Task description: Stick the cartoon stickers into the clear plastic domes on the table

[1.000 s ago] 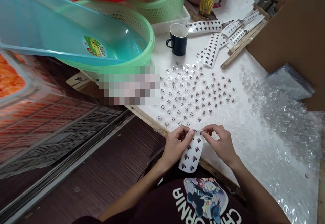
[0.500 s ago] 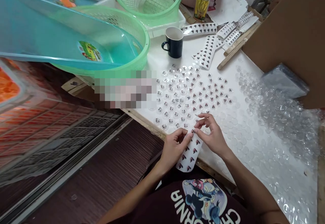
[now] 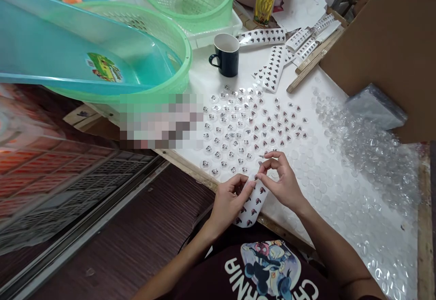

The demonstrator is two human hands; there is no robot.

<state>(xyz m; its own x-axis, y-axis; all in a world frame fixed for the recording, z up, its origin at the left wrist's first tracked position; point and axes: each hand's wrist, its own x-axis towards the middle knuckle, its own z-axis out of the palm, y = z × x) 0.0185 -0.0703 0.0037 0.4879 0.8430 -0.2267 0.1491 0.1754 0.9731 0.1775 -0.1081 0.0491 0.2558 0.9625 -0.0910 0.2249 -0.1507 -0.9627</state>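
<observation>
My left hand (image 3: 229, 200) grips the top edge of a white sticker strip (image 3: 252, 204) printed with small cartoon mouse heads, at the near edge of the white table (image 3: 306, 186). My right hand (image 3: 282, 179) hovers just above the strip's top, thumb and forefinger pinched together on something too small to name. Just beyond my hands lie rows of clear domes with stickers (image 3: 250, 125). Plain clear domes (image 3: 327, 173) spread to the right.
A dark mug (image 3: 225, 55) stands at the back of the table, with more sticker strips (image 3: 272, 66) and wooden sticks (image 3: 311, 64) behind. Green baskets (image 3: 160, 27) and a teal tub (image 3: 68, 55) overhang the left. Bagged clear domes (image 3: 374, 145) and a cardboard box (image 3: 391, 41) fill the right.
My right hand has lifted a little off the strip's top edge, its fingers pinched. The camera view has drifted, so everything sits slightly lower-left to before.
</observation>
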